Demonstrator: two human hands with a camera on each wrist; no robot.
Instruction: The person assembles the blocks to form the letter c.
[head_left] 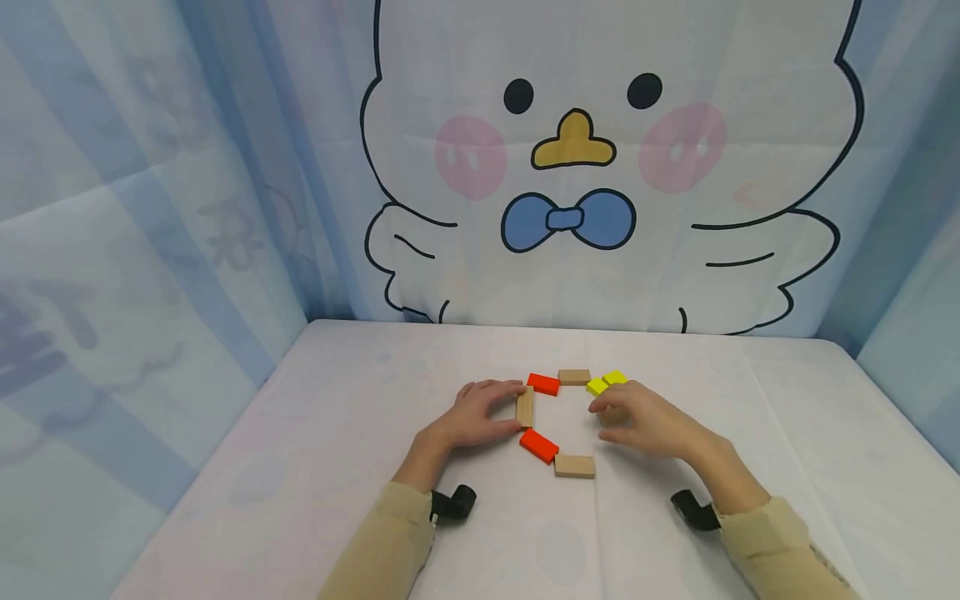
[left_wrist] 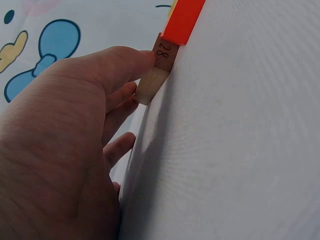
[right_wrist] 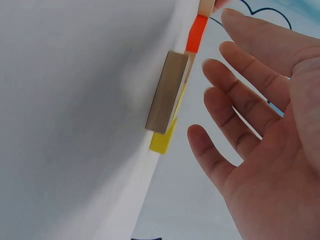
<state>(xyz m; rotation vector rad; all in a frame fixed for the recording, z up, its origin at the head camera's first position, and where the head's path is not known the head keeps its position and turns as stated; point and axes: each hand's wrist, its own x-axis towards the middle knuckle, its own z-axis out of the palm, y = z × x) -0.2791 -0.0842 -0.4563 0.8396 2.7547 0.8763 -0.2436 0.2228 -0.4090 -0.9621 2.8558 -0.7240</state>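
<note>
A pale blue fabric backdrop (head_left: 577, 50) printed with a large white bird hangs behind a table spread with a white cloth (head_left: 262, 500), and the work lies on that cloth between two beige sleeves (head_left: 378, 550). The left hand (head_left: 476, 415) pinches an oblong natural-wood block (head_left: 525, 407) on the left side of a rough loop, fingers at its far end and thumb at its near end. The right hand (head_left: 648, 421) is spread and holds nothing; it hovers beside a second natural-wood block (right_wrist: 167, 92), which the right wrist view shows clear of the fingers. A third plain wooden block (head_left: 574, 466) forms the near edge and a fourth, seen end to end with its neighbours, is the far wooden block (head_left: 573, 377). A flat red block (head_left: 538, 447) slants between the left and near pieces; another red block (head_left: 543, 384) joins left to far. Smallest are two bright yellow pieces (head_left: 597, 387) at the far right, the outer one out of line. Judging by this, the loop is mostly laid: left and far sides look done, while a gap at the near right and the uneven yellow pair seem left.
</note>
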